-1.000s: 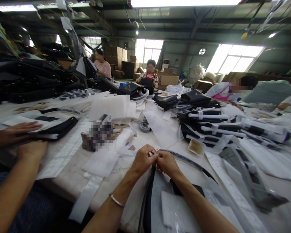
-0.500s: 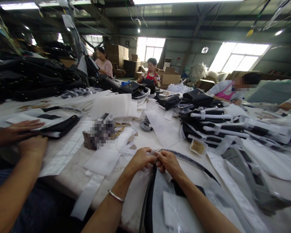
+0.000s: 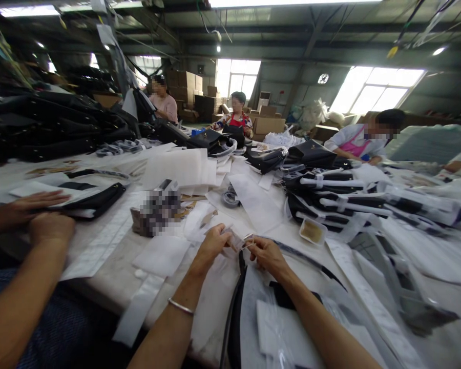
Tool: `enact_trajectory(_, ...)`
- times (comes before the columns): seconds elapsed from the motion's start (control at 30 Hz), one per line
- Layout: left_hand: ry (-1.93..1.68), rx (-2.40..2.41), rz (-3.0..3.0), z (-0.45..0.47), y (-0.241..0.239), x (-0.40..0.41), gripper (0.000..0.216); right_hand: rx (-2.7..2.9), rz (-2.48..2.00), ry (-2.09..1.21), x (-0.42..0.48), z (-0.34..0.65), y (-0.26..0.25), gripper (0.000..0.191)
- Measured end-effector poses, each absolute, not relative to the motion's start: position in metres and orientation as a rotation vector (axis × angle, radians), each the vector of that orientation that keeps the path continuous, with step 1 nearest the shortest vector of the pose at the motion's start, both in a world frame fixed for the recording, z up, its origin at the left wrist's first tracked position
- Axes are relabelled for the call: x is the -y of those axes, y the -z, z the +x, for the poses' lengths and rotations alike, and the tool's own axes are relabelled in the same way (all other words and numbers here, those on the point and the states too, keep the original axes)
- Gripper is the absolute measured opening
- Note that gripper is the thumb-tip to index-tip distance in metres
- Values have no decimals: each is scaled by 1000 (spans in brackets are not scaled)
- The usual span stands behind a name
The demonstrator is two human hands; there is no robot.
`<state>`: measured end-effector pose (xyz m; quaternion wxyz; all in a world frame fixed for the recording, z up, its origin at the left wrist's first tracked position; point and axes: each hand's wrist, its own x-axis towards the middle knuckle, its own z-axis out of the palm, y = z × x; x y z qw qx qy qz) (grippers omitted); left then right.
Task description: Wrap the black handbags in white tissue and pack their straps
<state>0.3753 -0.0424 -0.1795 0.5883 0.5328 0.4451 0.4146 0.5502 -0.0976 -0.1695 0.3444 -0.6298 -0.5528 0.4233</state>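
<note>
My left hand [image 3: 214, 245], with a silver bangle on its wrist, is closed on a piece of clear plastic film [image 3: 235, 239]. Just to the right, my right hand [image 3: 268, 257] pinches a thin pale stick [image 3: 249, 244] near the hardware end of a strap. Beneath my hands lies a black bag [image 3: 235, 318], partly covered by white tissue and plastic. Its dark strap [image 3: 305, 254], wrapped in film, arches behind my right hand.
A small tray with yellowish contents [image 3: 313, 231] stands beyond the strap. Wrapped black bags [image 3: 322, 200] crowd the right, near a grey tape dispenser [image 3: 395, 277]. White sheets [image 3: 176, 169] lie ahead. At left, a co-worker's hands [image 3: 42, 212] rest on another bag [image 3: 103, 202].
My hands have drawn apart a little; my left hand has moved left and up with the film. The thin stick in my right hand now lies flatter.
</note>
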Motion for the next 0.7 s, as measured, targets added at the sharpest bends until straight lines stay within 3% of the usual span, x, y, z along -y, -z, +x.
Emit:
enact_trajectory(0.17, -1040, -937, 1089, 368, 164, 44, 28, 1494, -1521, -1171, 98, 554, 169, 44)
enact_trajectory(0.33, -797, -601, 1062, 360, 152, 56, 29, 1548, -1519, -1219, 99, 550, 169, 21)
enact_trajectory(0.57, -266, -394, 1283, 366, 150, 72, 30, 1483, -1526, -1213, 97, 552, 176, 22)
enact_trajectory(0.7, -239, -379, 1293, 367, 147, 72, 43, 1328, -1515, -1247, 97, 552, 154, 32)
